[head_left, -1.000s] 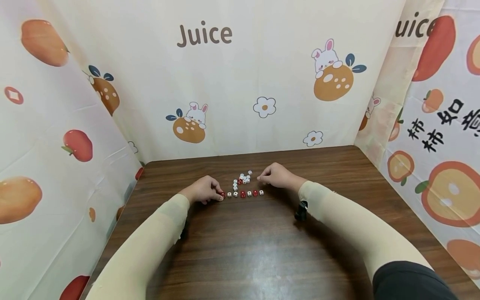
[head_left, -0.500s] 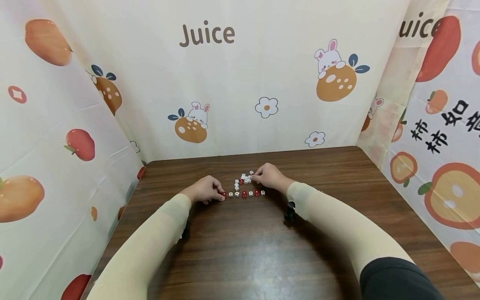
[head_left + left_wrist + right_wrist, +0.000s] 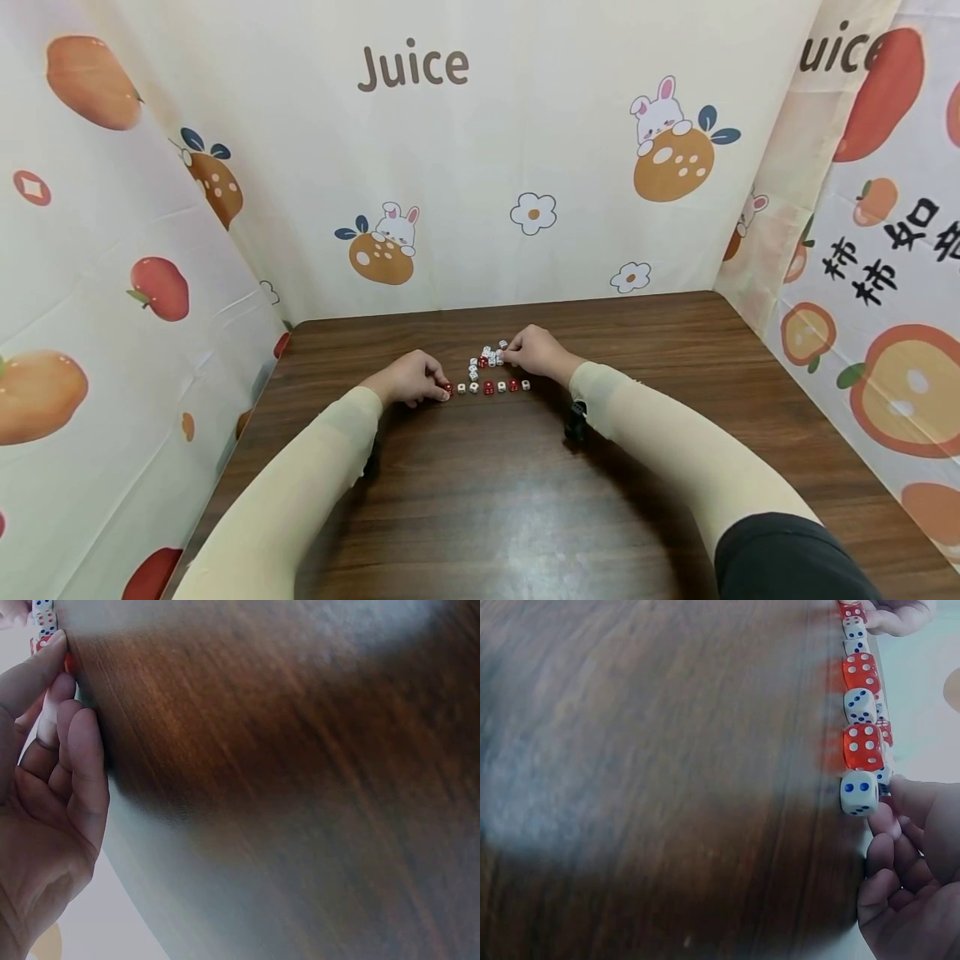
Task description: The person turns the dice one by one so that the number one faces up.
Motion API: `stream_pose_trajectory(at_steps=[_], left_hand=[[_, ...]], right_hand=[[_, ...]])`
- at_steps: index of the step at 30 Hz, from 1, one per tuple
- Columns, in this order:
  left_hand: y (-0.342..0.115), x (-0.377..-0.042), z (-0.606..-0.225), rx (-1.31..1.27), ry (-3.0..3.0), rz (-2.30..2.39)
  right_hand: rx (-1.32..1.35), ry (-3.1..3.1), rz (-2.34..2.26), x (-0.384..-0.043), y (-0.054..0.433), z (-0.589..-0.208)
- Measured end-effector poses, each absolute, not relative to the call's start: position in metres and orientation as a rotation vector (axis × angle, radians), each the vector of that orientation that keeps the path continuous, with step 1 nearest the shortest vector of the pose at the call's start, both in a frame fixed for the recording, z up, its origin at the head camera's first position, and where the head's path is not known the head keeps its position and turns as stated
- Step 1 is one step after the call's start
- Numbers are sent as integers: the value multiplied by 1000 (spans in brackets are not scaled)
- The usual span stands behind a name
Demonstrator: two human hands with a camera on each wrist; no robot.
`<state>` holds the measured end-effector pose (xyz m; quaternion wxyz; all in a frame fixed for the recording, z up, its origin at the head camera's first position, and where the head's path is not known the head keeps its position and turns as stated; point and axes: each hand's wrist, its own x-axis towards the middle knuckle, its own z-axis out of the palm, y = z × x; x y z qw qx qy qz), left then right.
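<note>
- Roughly parallel to the worktop's (image 3: 480, 475) far edge: row of dice (image 3: 489, 388), long axis left-right; cluster (image 3: 492, 361) behind, toward that edge.
- Left hand (image 3: 410, 379): thumb and finger pinch red end die (image 3: 449, 388).
- Right hand (image 3: 538, 351): nearer cluster, fingertips at its right side; grip hidden, cannot tell.

Red die (image 3: 853, 613) part-hidden, tabletop (image 3: 667, 750) blurred

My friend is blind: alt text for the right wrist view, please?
Red and white dice form a row on a table, more dice partly hidden behind; the right hand is near one end, the left hand at the other.
</note>
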<state>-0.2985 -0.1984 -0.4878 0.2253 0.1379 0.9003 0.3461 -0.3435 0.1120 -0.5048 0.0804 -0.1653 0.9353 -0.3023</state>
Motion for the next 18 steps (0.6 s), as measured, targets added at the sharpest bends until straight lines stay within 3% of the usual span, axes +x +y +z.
stream_pose_trajectory(at_steps=[18], left_hand=[[-198,-298,-488,383,2484,963]], right_hand=[[-501,2754,-900,-341,116,-500]])
